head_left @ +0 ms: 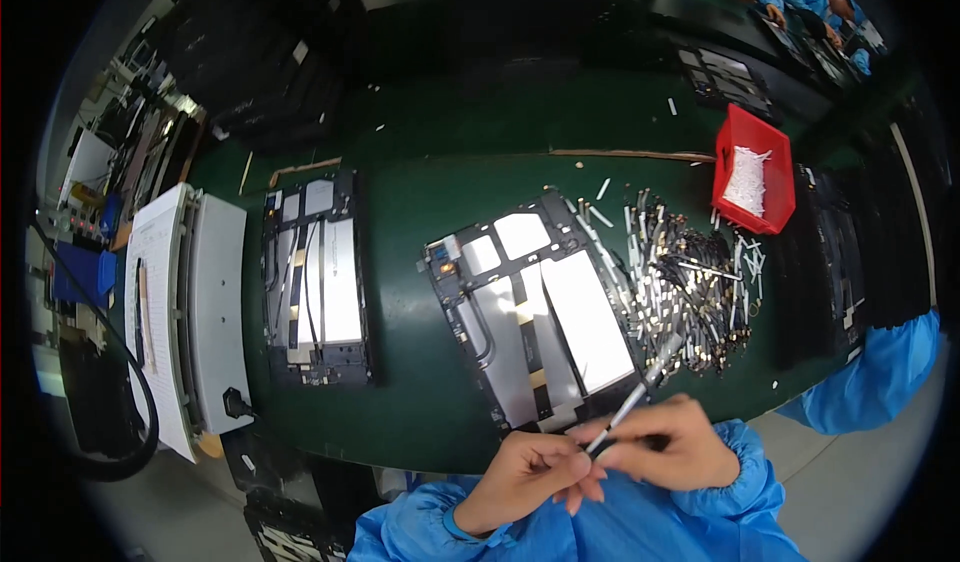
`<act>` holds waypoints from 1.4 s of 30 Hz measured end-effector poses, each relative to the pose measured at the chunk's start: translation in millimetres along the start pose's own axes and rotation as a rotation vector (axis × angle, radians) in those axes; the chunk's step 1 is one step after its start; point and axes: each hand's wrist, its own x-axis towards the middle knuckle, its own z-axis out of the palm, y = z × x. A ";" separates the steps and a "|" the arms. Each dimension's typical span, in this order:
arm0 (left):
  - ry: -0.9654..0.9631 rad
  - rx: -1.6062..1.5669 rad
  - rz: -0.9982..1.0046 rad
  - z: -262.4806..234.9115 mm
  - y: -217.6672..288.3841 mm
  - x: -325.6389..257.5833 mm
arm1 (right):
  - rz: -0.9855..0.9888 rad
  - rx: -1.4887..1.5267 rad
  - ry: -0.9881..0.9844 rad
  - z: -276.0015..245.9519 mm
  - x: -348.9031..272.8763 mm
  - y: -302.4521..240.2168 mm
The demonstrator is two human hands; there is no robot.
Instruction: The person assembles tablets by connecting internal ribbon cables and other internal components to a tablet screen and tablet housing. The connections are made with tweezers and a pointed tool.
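We wear a loose, bright blue smock (635, 532), plain in colour, its thin-looking cloth creased into soft folds across the front. Our left sleeve (415, 524) and right sleeve (763, 487) are of the same blue, long and roomy, puffing out near the wrists. The right cuff (737, 462) is gathered into small ruffles. A narrow, darker teal band (456, 529) shows along the left sleeve's end. Our left hand (525, 469) and right hand (680, 449) are bare.

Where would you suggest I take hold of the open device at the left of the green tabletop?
Probably by the dark frame along both long edges, reaching in from its near end: the device lies flat, tabletop shows beside both edges, and inner parts lie exposed.
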 end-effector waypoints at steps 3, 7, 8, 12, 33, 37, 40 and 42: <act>-0.081 -0.132 -0.108 -7.0 -1.8 -10.7 | -0.124 0.059 -0.020 13.9 5.4 18.0; 0.025 -0.146 -0.026 -13.8 -8.8 -36.1 | -0.130 -0.046 0.049 26.3 19.1 21.9; 0.194 -0.001 0.081 -13.7 -9.7 -43.2 | -0.155 -0.064 0.149 32.0 23.1 24.4; 0.608 0.402 0.327 -18.7 -22.8 -47.9 | -0.183 -0.400 0.195 48.5 48.0 32.0; 0.564 0.168 0.276 -23.0 -33.5 -47.6 | -0.147 -0.603 0.138 55.4 59.9 33.8; 0.575 0.209 0.343 -23.8 -34.0 -42.9 | -0.126 -0.539 0.120 53.7 59.5 32.5; 0.608 0.211 0.370 -27.7 -35.3 -38.6 | -0.089 -0.564 0.103 54.5 61.1 31.5; 0.621 0.223 0.379 -30.1 -37.1 -36.0 | -0.075 -0.573 0.105 57.2 62.1 30.6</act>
